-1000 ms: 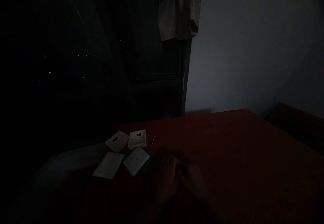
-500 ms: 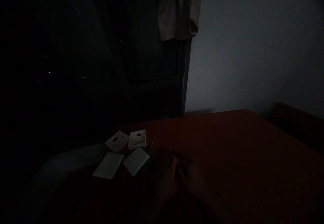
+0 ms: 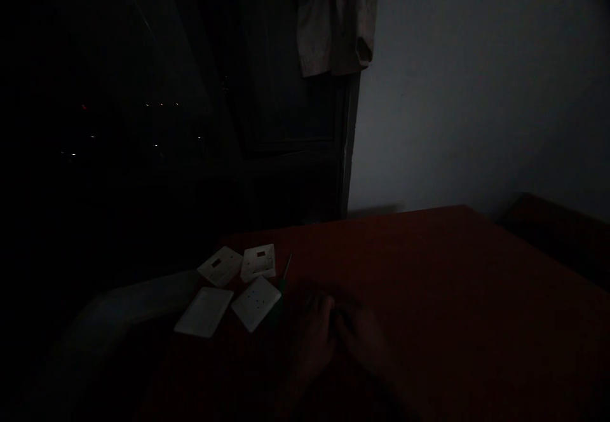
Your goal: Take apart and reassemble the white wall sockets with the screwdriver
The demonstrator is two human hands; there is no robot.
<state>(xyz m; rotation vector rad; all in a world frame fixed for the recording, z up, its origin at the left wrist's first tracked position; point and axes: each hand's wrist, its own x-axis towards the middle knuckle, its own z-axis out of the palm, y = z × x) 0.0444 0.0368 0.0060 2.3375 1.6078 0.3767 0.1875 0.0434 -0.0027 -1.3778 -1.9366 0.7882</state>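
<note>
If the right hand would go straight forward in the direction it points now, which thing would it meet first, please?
Most likely the left hand: the right hand points forward and leftward at its fingers. In this darkness, I cannot tell whether they already touch.

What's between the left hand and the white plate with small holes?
A green-handled screwdriver lies between the left hand and that plate, in the head view.

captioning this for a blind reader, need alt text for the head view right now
A person's left hand and right hand are close together over a red-brown table in a very dark room. To their left lie a green-handled screwdriver, a white socket faceplate, a blank white plate and two white electrical back boxes.
</note>
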